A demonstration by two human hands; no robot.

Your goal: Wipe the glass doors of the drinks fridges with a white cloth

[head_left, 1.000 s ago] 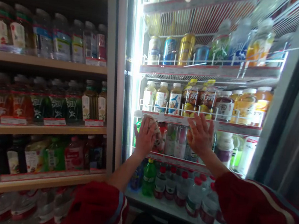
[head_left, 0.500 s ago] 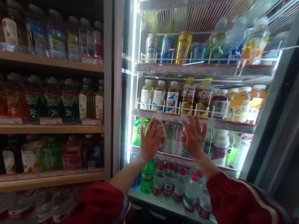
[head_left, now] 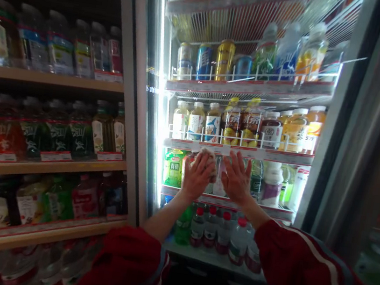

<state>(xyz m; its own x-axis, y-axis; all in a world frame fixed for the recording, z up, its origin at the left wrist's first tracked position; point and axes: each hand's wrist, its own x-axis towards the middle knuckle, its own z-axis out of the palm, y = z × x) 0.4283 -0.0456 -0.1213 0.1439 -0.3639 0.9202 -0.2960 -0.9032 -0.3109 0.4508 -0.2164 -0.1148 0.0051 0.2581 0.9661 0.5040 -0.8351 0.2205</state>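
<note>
My left hand [head_left: 196, 179] presses a crumpled pale cloth [head_left: 212, 168] toward the glass front of a lit drinks fridge. The cloth shows past its fingertips, in front of the second-lowest row of bottles. A short way to the right, my right hand [head_left: 237, 181] has its fingers spread and holds nothing. Its palm faces the glass; whether it touches cannot be made out. Behind the left hand stands a green-labelled bottle [head_left: 173, 168], and a purple bottle [head_left: 271, 186] is to the right of the right hand.
Fridge shelves [head_left: 206, 147] hold rows of bottles and cans. Red-capped bottles [head_left: 224, 231] stand at the bottom. On the left, wooden shelves [head_left: 60, 79] carry more bottles. Metal uprights [head_left: 134, 106] frame the fridge, and a bright light strip [head_left: 162, 39] runs down its left side.
My left hand and the cloth have moved right, nearer my right hand, which has shifted slightly left and down in view. The whole view has slid a little, with the fridge further left.
</note>
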